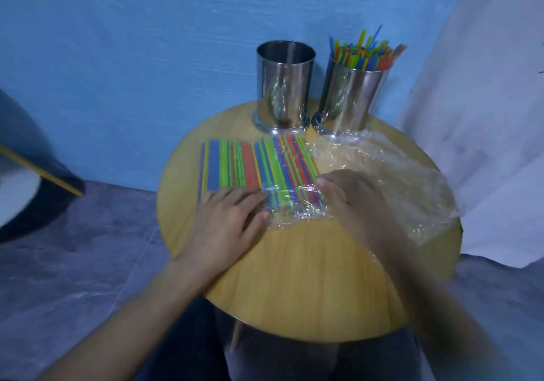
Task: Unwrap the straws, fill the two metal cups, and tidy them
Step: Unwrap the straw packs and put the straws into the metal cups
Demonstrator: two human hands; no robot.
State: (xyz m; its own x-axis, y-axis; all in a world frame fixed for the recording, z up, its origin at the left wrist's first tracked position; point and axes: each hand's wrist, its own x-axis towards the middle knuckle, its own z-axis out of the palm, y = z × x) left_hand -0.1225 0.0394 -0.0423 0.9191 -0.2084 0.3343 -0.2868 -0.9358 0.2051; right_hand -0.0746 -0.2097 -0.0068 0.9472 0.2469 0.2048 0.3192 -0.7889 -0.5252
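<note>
A flat layer of coloured straws point(253, 165) lies on the round wooden table point(309, 286), its near right part still inside clear plastic wrap point(297, 213). My left hand point(229, 218) rests on the near ends of the straws, fingers spread flat. My right hand point(353, 201) lies beside the straws' right edge, on the wrap; its fingertips are blurred. Two metal cups stand at the table's far edge: the left cup point(284, 86) looks empty, the right cup point(351, 95) is full of upright straws point(368, 52).
A loose, crumpled sheet of clear plastic point(394, 180) spreads over the table's right side. A blue wall stands behind the cups and a white cloth point(485, 115) hangs at the right. A blurred dark and white object point(26, 180) sits on the floor at the left.
</note>
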